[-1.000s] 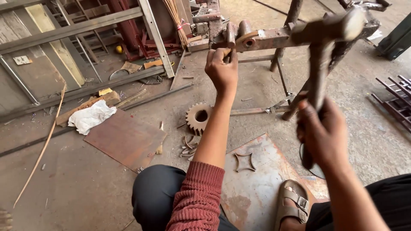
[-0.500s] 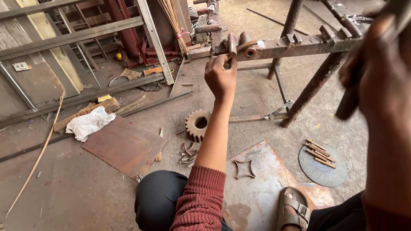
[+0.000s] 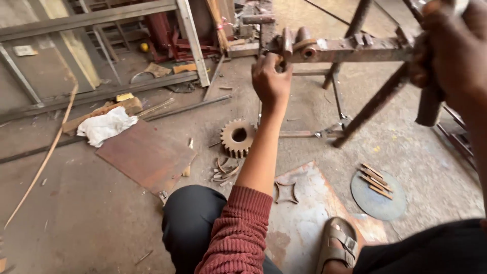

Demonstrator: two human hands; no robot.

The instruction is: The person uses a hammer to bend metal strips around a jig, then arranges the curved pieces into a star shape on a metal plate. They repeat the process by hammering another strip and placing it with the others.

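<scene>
While the left hand (image 3: 271,81) keeps its place at 12 o'clock, fingers pinched on a small metal piece (image 3: 287,42) standing on the rusty bar (image 3: 355,49), the right hand (image 3: 451,53) is now raised high at 2 o'clock.

Item 1: hammer handle (image 3: 428,106). Clamped in the right fist; the head is out of frame at the top. 1 second ago the head showed level with the bar; half a second ago the hand was a blur at the right edge. Judged: the tool is drawn back between blows on the held piece.

Item 2: metal piece. Unmoved across the 3 views, upright at the bar's left end, beside a round roller (image 3: 303,36).

Item 3: bar on its stand, legs (image 3: 373,104) slanting down to the floor at 3 o'clock. Position unchanged.

Item 4: toothed gear (image 3: 238,137), flat on the floor at centre, just below the left forearm.

Item 5: curved scrap strips (image 3: 223,170), near the gear at 6 o'clock of it.

Item 6: 4-pointed star cutout (image 3: 285,193) on a worn steel sheet (image 3: 314,223) at 6 o'clock.

Item 7: round disc (image 3: 378,200) at 4 o'clock, carrying several short flat strips (image 3: 374,178).

Item 8: brown plate (image 3: 144,157) and white rag (image 3: 106,126) at 9 o'clock.

Item 9: sandal (image 3: 337,243), bottom edge, on the steel sheet.
</scene>
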